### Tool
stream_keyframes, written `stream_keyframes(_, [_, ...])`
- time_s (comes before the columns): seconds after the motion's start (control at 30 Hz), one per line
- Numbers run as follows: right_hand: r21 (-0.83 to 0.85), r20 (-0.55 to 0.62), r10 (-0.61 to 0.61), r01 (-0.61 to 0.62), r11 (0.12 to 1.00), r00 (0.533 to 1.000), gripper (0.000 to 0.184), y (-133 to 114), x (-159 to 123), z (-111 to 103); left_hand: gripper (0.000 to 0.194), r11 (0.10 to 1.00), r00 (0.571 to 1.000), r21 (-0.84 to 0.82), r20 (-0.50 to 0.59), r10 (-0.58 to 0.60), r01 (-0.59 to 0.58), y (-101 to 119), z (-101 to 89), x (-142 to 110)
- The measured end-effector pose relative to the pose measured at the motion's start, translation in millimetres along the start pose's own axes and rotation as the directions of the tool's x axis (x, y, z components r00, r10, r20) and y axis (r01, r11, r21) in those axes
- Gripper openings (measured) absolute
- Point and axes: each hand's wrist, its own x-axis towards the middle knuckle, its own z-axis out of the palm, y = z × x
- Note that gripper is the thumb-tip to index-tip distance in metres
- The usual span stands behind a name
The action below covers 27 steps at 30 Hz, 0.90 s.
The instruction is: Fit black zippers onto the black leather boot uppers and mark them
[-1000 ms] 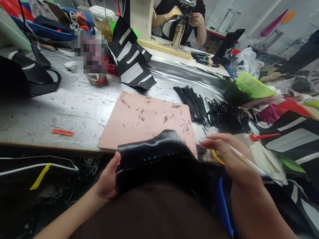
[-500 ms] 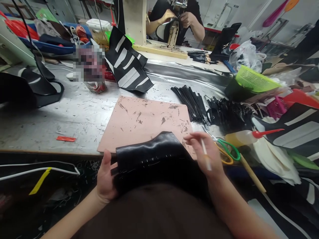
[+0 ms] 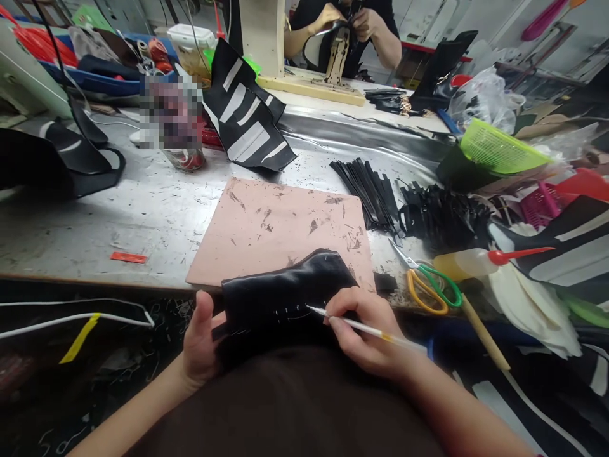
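A black leather piece (image 3: 280, 292) lies over my lap and the table's front edge, with a row of short white marks and a thin curved white line on it. My left hand (image 3: 202, 343) supports its left end, thumb raised and fingers partly hidden underneath. Pinched in my right hand (image 3: 364, 327) is a slim white marking pen (image 3: 380, 334). The pen's tip meets the leather at the right end of the white marks. Beneath the leather's far edge is a pinkish cutting board (image 3: 280, 222) with dark scuffs.
To the right are scissors (image 3: 432, 285) with green and orange handles, a red-nozzled bottle (image 3: 466, 263) and black strips (image 3: 368, 197). A patterned black piece (image 3: 252, 120) stands behind the board. Across the table a person works at a sewing machine (image 3: 337, 57).
My right hand has moved left and down, turning the pen so its tip points at the leather. My left hand stays at the left end. The view has shifted slightly.
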Motion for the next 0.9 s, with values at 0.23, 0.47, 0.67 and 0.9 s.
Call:
stream_keyframes(0.23, [-0.034, 0.000, -0.031, 0.031, 0.999, 1.000, 0.009, 0.3, -1.1, -0.8, 0.067, 0.999, 1.000, 0.047, 0.023, -0.002, 0.001, 0.1, -3.0, 0.8])
stream_keyframes(0.47, [-0.020, 0.009, -0.021, 0.022, 1.000, 1.000, 0.010, -0.9, -1.7, -2.4, 0.066, 0.997, 0.996, 0.048, 0.063, 0.059, -0.062, -2.5, -10.4, 7.5])
stream_keyframes(0.67, [0.065, 0.038, -0.036, 0.034, 0.997, 0.999, 0.009, -1.6, -3.0, -1.8, 0.065, 0.996, 0.998, 0.058, 0.027, 0.061, -0.063, -1.7, -7.0, 6.3])
stream_keyframes(0.9, [0.123, 0.019, -0.035, 0.032, 0.992, 0.999, 0.010, -3.5, -5.1, 1.0, 0.073, 0.996, 0.998, 0.069, -0.013, 0.065, -0.064, -1.5, 2.6, 3.6])
